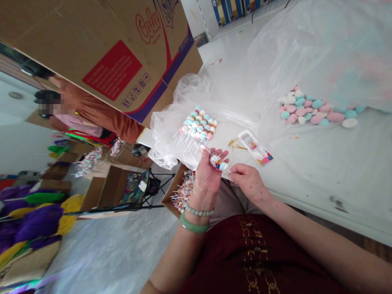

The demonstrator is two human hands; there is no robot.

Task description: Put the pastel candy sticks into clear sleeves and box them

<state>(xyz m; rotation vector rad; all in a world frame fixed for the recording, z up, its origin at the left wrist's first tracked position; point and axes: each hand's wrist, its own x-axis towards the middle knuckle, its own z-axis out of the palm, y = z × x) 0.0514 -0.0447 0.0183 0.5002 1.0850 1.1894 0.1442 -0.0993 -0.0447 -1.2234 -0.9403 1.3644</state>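
My left hand [207,175] is closed around a candy skewer [218,162] of white, pink and blue pieces in a clear wrapper. My right hand [248,181] pinches the end of that skewer's stick just to the right of it. Both hands hover over my lap at the edge of the white table [306,163]. Beyond my left hand, a bunch of finished candy skewers [199,123] lies on a clear plastic sheet [171,134].
A pile of loose pastel candies [312,109] lies under a big plastic bag at the right. A printed wrapper pack [256,148] and gold twist ties [233,143] lie on the table. A large cardboard box [107,49] stands at left. Another person [92,110] sits beyond it. A box of skewers [183,192] stands below.
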